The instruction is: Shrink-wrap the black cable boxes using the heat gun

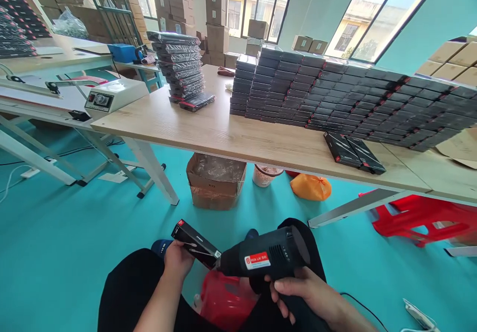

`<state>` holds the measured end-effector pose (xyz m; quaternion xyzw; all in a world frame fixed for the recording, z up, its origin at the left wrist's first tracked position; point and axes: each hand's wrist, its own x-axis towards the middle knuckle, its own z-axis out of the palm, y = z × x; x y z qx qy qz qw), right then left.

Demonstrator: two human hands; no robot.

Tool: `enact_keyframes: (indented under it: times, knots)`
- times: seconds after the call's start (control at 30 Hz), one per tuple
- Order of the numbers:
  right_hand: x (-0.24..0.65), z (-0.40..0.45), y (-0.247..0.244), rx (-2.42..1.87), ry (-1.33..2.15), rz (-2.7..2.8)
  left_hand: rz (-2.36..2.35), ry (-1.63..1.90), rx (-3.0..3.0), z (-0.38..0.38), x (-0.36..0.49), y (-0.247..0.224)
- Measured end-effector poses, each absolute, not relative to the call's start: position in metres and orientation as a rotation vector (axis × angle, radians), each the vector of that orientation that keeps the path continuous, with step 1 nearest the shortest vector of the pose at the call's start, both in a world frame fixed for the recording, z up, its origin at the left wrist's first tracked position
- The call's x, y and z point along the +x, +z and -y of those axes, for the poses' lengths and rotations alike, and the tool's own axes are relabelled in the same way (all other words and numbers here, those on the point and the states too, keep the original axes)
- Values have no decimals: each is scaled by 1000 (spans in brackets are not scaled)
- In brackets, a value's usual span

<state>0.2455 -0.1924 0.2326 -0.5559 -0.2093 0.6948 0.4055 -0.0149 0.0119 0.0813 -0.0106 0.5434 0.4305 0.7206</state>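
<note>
My left hand (178, 261) is closed around one end of a slim black box (197, 242) with white print and a red corner mark. The box is held tilted above my lap. My right hand (298, 292) grips the handle of a black heat gun (266, 252) that bears a red and white label. Its nozzle points left, close to the lower right end of the box; whether they touch I cannot tell. Below the nozzle, between my knees, is a red plastic stool (227, 299).
On the wooden table (208, 128) ahead stand rows of stacked black boxes (335, 91), two loose boxes (354, 152) and a stack of film-wrapped boxes (181, 68). Underneath are a carton (216, 193), a bucket (265, 177) and an orange bag (311, 187). A cord (363, 307) trails at right.
</note>
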Motion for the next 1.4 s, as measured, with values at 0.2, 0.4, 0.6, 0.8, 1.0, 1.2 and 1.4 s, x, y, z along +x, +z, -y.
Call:
enact_keyframes:
  times: [0.2,0.4,0.6,0.8,1.0,1.2,1.4]
  knots:
    - [233,195,233,-1466,1724,648,-1205,872,-10,-12,-18,81]
    - [232,187,232,-1583,1627,661,-1302,951,303,-7,-9,72]
    - [214,167,243,-1375,1689,664,-1325,811,978,3,1,75]
    - [210,149,245,-1529,1520,650,-1306,889,1244,2,1,79]
    - [220,147,244,-1478,1539,623,-1324,860,1116,2,1,84]
    - [234,149,246,-1435,1532,546,-1227,857,843,4,0,84]
    - [224,149,252,-1473,1540,604,-1207,857,977,3,-1,82]
